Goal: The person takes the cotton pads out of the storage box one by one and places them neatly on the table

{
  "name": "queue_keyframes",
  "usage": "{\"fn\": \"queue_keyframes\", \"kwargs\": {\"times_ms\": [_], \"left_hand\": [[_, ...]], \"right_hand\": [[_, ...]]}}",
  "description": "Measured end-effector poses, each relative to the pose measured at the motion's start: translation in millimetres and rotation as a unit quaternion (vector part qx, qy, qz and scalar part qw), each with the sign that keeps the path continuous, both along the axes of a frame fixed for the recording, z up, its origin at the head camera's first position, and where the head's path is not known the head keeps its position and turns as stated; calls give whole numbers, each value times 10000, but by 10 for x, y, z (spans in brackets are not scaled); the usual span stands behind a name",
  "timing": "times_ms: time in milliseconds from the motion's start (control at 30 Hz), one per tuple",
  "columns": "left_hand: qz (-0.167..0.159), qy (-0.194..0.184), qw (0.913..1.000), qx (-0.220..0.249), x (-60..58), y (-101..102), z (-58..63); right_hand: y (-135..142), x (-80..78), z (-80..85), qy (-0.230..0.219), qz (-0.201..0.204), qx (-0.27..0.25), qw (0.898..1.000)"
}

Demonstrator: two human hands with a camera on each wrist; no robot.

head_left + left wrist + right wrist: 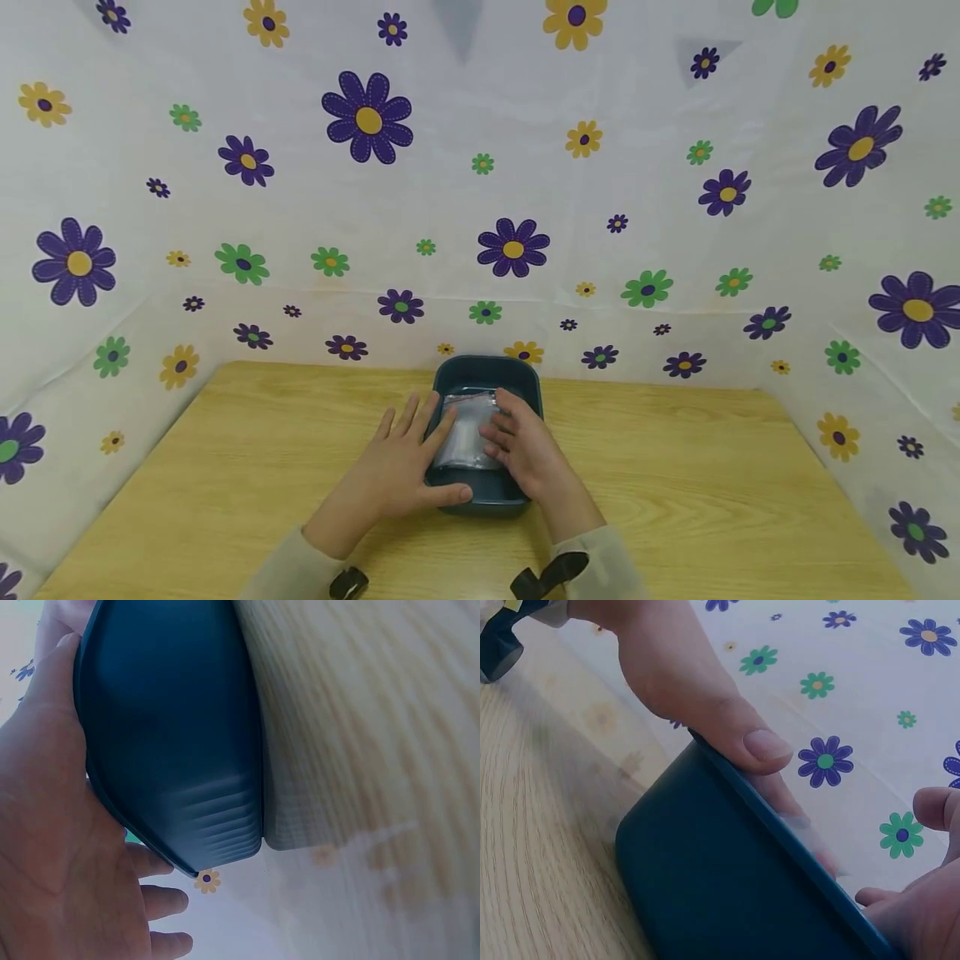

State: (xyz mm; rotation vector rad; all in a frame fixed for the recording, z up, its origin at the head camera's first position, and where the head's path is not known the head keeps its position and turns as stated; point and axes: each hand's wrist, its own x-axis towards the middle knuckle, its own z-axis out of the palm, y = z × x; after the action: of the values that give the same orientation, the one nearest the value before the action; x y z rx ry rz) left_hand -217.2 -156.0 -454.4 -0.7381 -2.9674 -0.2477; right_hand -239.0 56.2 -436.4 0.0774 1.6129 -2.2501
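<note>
A dark teal plastic bin [483,506] stands on the table and contains a flat, shiny clear plastic bag [465,433]. Over the bin's left rim, my left hand [401,471] lies with fingers spread and thumb stretched across the near end. In the right wrist view its thumb [769,746] rests on the rim. My right hand [528,450] reaches over the right rim, its fingers loosely bent at the bag's right edge. Part of that hand [922,900] shows at the right wrist view's lower right. The left wrist view shows the left palm [60,832] along the rim.
A light wood-grain table [712,475] extends to both sides of the bin. Behind the bin and along the sides hangs a white cloth [450,192] printed with purple, yellow and green flowers. Dark straps [551,575] circle the wrists over pale sleeves.
</note>
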Motion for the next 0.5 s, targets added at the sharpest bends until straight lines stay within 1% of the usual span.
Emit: {"fn": "queue_keyframes", "kwargs": {"times_ms": [200, 267, 367, 433, 500], "left_hand": [[-11, -25, 10000, 39, 10, 13, 37], [-19, -38, 10000, 44, 13, 11, 44], [3, -82, 10000, 16, 18, 4, 42], [19, -127, 9999, 26, 21, -4, 38], [26, -149, 9999, 34, 22, -7, 33]], "right_hand": [[-36, 13, 10, 304, 38, 527, 9981], [-52, 25, -7, 552, 98, 829, 9950], [-79, 51, -38, 925, 323, 1212, 9878], [-92, 68, -56, 1114, 441, 1352, 9836], [-98, 79, -68, 1198, 473, 1374, 9821]]}}
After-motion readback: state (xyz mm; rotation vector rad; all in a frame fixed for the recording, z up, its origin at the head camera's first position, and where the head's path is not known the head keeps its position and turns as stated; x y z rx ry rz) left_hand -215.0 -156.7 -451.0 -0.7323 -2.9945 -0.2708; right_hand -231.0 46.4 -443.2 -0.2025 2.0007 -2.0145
